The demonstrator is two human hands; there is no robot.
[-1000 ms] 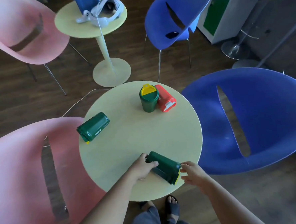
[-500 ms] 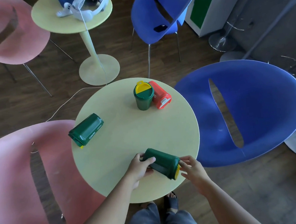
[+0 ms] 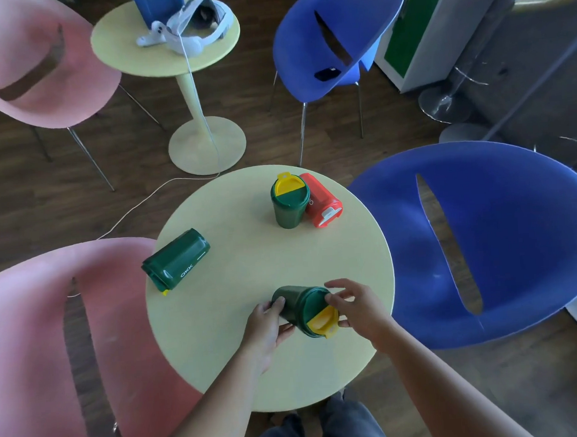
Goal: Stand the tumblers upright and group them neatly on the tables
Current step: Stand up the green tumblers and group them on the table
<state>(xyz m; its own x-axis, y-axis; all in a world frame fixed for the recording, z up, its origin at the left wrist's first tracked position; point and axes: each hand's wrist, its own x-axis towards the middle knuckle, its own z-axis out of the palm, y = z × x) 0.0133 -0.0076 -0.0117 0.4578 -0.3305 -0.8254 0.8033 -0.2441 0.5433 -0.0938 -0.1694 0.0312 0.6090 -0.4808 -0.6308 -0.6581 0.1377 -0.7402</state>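
Observation:
On the round pale-yellow table (image 3: 350,261), a dark green tumbler with a green and yellow lid (image 3: 303,310) is held tilted near the front, its lid turned toward me. My left hand (image 3: 268,326) grips its body from the left. My right hand (image 3: 356,303) holds its lid end from the right. A second green tumbler (image 3: 176,260) lies on its side at the table's left edge. A third green tumbler (image 3: 289,201) stands upright at the back. A red tumbler (image 3: 321,201) lies on its side against it.
A pink chair (image 3: 34,335) stands close at the left and a blue chair (image 3: 504,239) at the right. Behind is a second small table (image 3: 118,49) bearing a white headset (image 3: 194,28), its cable trailing across the floor. A far blue chair (image 3: 336,29) holds a phone.
The held green tumbler has been lifted from lying on its side to a tilted pose with the lid toward me. My right hand moved onto the lid end. The other tumblers stayed put.

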